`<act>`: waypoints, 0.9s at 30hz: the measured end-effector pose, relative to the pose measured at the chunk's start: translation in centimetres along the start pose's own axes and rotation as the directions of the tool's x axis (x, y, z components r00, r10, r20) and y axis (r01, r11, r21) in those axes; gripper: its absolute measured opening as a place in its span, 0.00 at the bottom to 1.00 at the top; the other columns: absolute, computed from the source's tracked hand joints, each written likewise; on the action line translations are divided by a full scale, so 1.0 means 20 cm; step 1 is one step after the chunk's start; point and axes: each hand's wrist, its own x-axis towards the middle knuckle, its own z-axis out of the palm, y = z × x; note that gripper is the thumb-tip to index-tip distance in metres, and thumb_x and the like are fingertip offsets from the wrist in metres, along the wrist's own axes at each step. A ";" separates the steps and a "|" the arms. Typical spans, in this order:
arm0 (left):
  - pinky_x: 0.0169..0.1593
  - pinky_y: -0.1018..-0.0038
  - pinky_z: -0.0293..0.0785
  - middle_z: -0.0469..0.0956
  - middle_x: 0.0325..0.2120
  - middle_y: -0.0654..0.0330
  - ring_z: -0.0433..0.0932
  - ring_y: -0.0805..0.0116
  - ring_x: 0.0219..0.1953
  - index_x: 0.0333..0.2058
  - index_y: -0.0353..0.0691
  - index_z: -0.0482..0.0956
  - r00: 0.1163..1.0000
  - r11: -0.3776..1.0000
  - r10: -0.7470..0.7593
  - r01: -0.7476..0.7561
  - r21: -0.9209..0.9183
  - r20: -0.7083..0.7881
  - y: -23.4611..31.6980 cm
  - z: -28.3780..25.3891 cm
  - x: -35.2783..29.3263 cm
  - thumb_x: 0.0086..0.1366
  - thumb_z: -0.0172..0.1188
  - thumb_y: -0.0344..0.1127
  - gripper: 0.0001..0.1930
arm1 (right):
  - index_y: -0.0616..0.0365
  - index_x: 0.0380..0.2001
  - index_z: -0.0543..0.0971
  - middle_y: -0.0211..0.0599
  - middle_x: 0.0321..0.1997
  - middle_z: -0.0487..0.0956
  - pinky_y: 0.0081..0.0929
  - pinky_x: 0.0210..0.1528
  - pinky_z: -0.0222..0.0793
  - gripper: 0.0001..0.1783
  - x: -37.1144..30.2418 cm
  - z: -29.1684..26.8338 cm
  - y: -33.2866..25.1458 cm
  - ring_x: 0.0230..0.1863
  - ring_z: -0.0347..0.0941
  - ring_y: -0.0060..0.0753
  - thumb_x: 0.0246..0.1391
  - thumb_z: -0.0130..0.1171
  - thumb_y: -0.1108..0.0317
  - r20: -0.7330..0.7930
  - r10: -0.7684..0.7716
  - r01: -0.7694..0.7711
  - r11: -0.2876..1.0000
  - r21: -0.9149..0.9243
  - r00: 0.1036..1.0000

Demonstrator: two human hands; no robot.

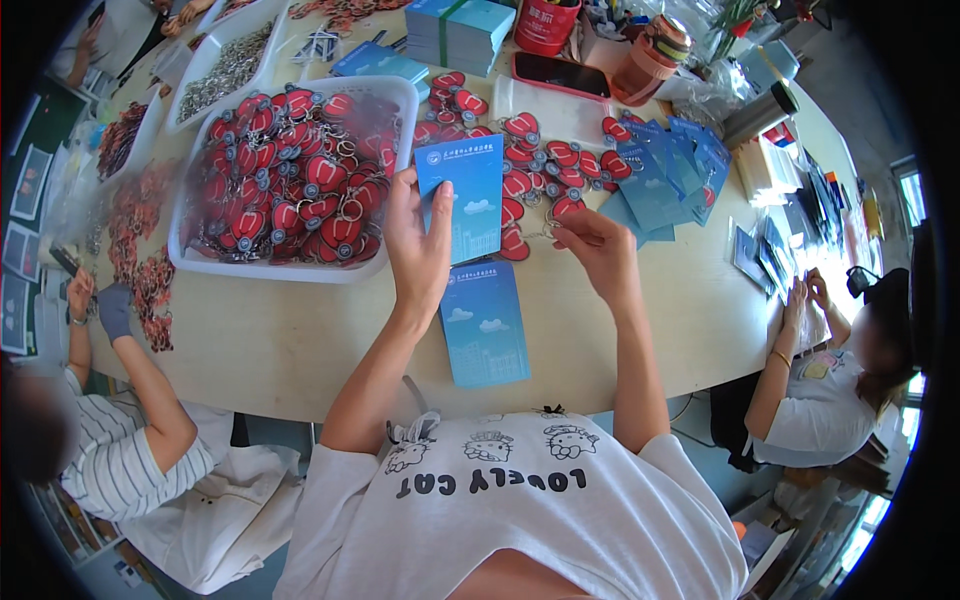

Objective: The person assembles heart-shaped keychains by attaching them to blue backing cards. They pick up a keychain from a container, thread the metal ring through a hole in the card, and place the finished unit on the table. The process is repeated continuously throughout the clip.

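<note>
My left hand (420, 240) is closed on a blue printed card (472, 200), holding it upright with the thumb across its front. To the right, my right hand (603, 250) pinches the metal ring end of a red keychain (568, 207) at the edge of the pile. Several more red keychains (515, 183) lie loose on the table behind the card. Just below the held card, another blue card (487, 335) lies face up near the table edge; whether it is one or a stack I cannot tell.
A white bin (285, 270) full of red keychains stands at left, a tray of metal rings (228, 70) behind it. Blue cards (665, 180) are fanned at right. A phone (560, 75), a bottle (650, 60) and a card stack (460, 35) stand farther back. Co-workers sit on both sides.
</note>
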 end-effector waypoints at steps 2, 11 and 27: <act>0.45 0.81 0.67 0.78 0.36 0.61 0.72 0.81 0.39 0.44 0.34 0.69 0.999 0.999 -0.035 0.035 -0.022 0.019 0.00 0.00 0.00 0.67 0.53 0.29 0.09 | 0.65 0.39 0.80 0.36 0.30 0.82 0.21 0.37 0.73 0.11 0.02 -0.04 -0.06 0.32 0.79 0.24 0.51 0.61 0.74 0.043 -0.102 0.097 0.990 0.104 0.994; 0.43 0.82 0.67 0.76 0.35 0.64 0.72 0.80 0.38 0.43 0.32 0.74 0.988 0.956 -0.126 0.146 -0.254 0.094 0.11 0.11 -0.04 0.65 0.58 0.29 0.10 | 0.64 0.36 0.82 0.32 0.29 0.82 0.15 0.33 0.75 0.08 0.00 0.02 -0.42 0.31 0.78 0.18 0.50 0.64 0.75 0.064 -0.339 0.314 0.917 0.244 0.939; 0.47 0.80 0.68 0.79 0.38 0.64 0.74 0.80 0.40 0.42 0.36 0.78 0.968 0.856 -0.211 0.251 -0.453 0.138 0.22 0.17 -0.11 0.62 0.61 0.29 0.10 | 0.65 0.35 0.78 0.30 0.33 0.80 0.14 0.36 0.69 0.11 -0.05 0.15 -0.41 0.34 0.73 0.15 0.49 0.67 0.72 -0.214 -0.304 0.371 0.794 0.482 0.928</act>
